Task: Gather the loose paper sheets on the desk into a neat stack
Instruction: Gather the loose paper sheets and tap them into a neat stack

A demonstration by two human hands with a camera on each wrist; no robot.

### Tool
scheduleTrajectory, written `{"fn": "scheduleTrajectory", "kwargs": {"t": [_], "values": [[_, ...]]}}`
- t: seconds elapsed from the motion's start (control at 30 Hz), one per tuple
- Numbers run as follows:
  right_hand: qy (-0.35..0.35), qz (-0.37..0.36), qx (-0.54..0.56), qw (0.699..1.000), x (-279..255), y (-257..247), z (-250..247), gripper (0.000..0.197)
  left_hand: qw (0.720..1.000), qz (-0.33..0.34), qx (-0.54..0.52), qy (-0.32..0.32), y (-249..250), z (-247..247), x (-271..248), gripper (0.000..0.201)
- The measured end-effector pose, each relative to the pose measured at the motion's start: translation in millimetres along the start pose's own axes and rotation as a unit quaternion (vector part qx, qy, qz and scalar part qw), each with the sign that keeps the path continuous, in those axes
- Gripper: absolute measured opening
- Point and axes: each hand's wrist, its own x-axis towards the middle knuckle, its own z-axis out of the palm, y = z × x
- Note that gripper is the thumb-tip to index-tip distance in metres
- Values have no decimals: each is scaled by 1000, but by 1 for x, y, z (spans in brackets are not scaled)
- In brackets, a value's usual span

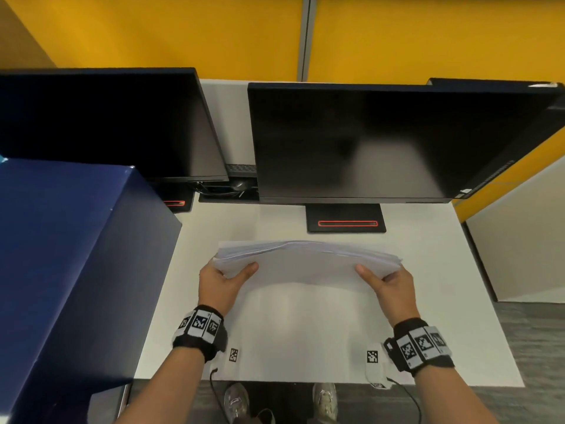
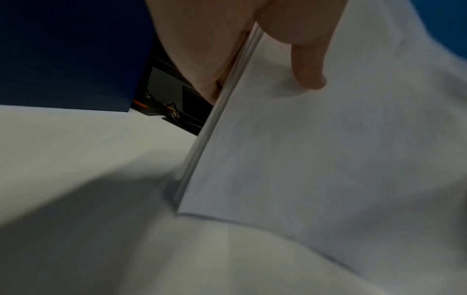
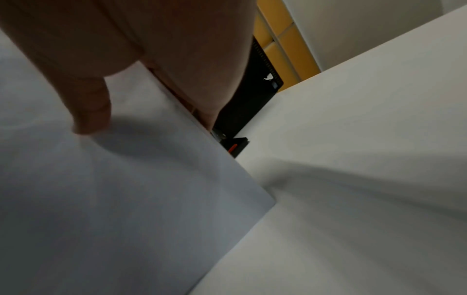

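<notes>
A stack of white paper sheets stands on its long lower edge on the white desk, bowed upward in the middle, its top edges a little uneven. My left hand grips its left end, thumb on the near face and fingers hidden behind. My right hand grips the right end the same way. The left wrist view shows the paper sheets with the stack's edge running down to the desk. In the right wrist view the paper sheets lie under my thumb.
Two dark monitors stand at the back on black bases. A large dark blue box fills the desk's left side, close to my left hand. Small marker tags lie near the front edge. Yellow partition walls stand behind.
</notes>
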Motion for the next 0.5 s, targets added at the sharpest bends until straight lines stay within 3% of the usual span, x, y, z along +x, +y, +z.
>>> {"fn": "scheduleTrajectory", "kwargs": {"t": [0.1,0.23,0.3,0.37,0.5], "values": [[27,-8,79,996,-3,-12,6,44,997,18,-66,41,9,6,-2,44],[85,9,135,987,3,-19,16,46,977,-31,-187,95,20,19,-4,30],[109,53,164,979,8,-21,21,37,971,-60,-199,121,24,23,0,25],[115,62,203,970,10,-23,23,42,969,-65,-204,124,28,26,2,19],[120,53,150,980,16,-26,25,39,972,-62,-194,118,28,25,9,20]]}}
